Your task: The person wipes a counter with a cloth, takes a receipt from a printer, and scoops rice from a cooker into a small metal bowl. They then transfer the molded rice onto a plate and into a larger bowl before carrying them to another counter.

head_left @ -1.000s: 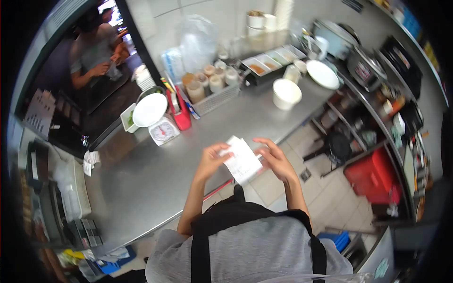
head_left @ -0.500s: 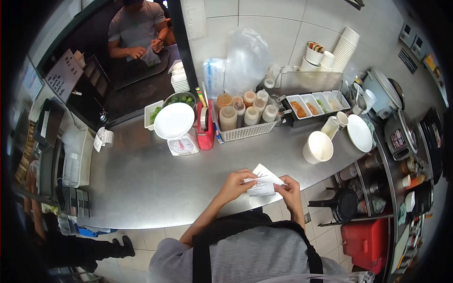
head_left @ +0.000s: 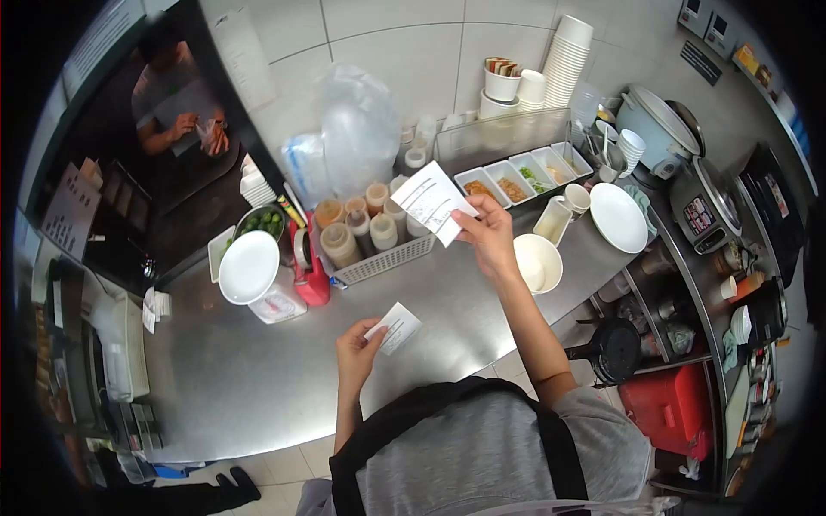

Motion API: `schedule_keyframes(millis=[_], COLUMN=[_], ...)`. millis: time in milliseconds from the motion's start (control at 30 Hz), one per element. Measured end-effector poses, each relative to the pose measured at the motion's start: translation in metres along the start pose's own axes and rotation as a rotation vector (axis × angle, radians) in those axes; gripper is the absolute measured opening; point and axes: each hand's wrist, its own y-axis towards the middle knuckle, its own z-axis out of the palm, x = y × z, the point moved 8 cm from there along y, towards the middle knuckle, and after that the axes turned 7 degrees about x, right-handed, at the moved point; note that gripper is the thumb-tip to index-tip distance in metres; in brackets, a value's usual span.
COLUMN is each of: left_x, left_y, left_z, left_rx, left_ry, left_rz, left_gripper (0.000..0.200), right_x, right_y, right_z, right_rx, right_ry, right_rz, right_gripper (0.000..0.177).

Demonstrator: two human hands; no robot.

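Between the closed thumb and fingers of my left hand [head_left: 360, 348] is a small white paper slip [head_left: 399, 328], above the steel counter [head_left: 258, 378]. My right hand [head_left: 489, 236] is raised and pinches a larger printed receipt [head_left: 432, 203] by its lower right corner. That receipt hangs in front of the condiment tray [head_left: 525, 176] and beside the basket of sauce bottles [head_left: 387, 262]. A white paper bowl [head_left: 539, 263] stands just right of my right wrist. The two papers are apart.
A white plate [head_left: 249, 267] rests on a scale [head_left: 280, 301], beside a red tape dispenser [head_left: 311, 279]. Stacked cups [head_left: 566, 64], another plate [head_left: 619, 218] and a rice cooker [head_left: 661, 129] are at the right. Another person [head_left: 176, 103] shows through the opening; a co-worker's shoes show lower left.
My hands have moved apart, separating the papers. My right hand rose toward the condiment tray with the larger receipt; my left hand moved left with the smaller slip. The view has shifted.
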Motion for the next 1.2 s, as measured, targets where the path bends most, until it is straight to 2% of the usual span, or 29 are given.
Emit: schedule_keyframes(millis=[267, 467, 667, 833, 1000, 1100, 1167, 1200], left_x=[0.001, 0.023, 0.028, 0.018, 0.019, 0.025, 0.019, 0.022], left_y=[0.003, -0.004, -0.003, -0.002, -0.008, -0.01, -0.013, -0.013], left_z=[0.056, 0.06, 0.053, 0.044, 0.028, 0.009, 0.004, -0.001], left_rx=[0.113, 0.128, 0.098, 0.015, -0.076, -0.119, -0.136, -0.166], left_ry=[-0.004, 0.075, 0.137, -0.006, -0.009, 0.071, 0.091, 0.061], left_rz=[-0.057, -0.119, -0.101, -0.042, -0.094, -0.131, -0.168, -0.117], left_gripper=[0.015, 0.016, 0.017, 0.015, 0.016, 0.017, 0.017, 0.016], right_x=[0.026, 0.059, 0.135, 0.203, 0.217, 0.238, 0.257, 0.261], right_y=[0.053, 0.096, 0.184, 0.289, 0.396, 0.431, 0.439, 0.441], right_z=[0.008, 0.022, 0.05, 0.087, 0.103, 0.114, 0.119, 0.119], right_rx=[0.068, 0.173, 0.193, 0.141, -0.083, -0.166, -0.207, -0.23], right_ry=[0.071, 0.051, -0.026, 0.058, 0.054, -0.008, -0.071, -0.112], right_rz=[-0.105, -0.193, -0.461, -0.585, -0.437, -0.385, -0.432, -0.445], right_gripper=[0.015, 0.017, 0.023, 0.026, 0.033, 0.033, 0.04, 0.043])
